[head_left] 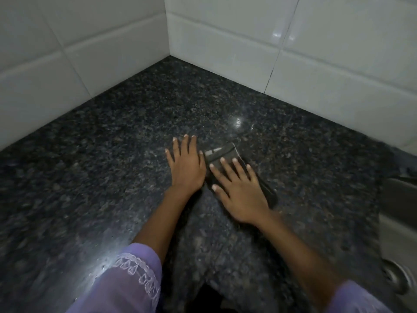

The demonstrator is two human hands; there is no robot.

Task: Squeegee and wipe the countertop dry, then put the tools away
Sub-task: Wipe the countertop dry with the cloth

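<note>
— Fingers (228,168) of the right hand (241,195) are spread flat on a dark cloth (222,155), pressing it onto the countertop (112,143) rather than gripping it.

— And the other one?

— Left hand (186,164) lies palm down just beside it, fingers splayed and straight, holding nothing. Its edge touches the cloth's near side.

— Where does the cloth sit?

— Mid-counter, on the speckled dark granite, well out from the corner where two white tiled walls (225,41) meet. Part of it pokes out past the right fingertips, with a pale strip showing; a dark, blurred edge trails back beside the wrist.

— Any squeegee?

— I cannot tell; that dark edge is too smeared to name.

— What else shows?

— Lilac sleeves (135,281) with white embroidery on both forearms, and a steel sink (397,233) with its drain at the right edge. A bright glare lies on the stone near the left sleeve.
</note>
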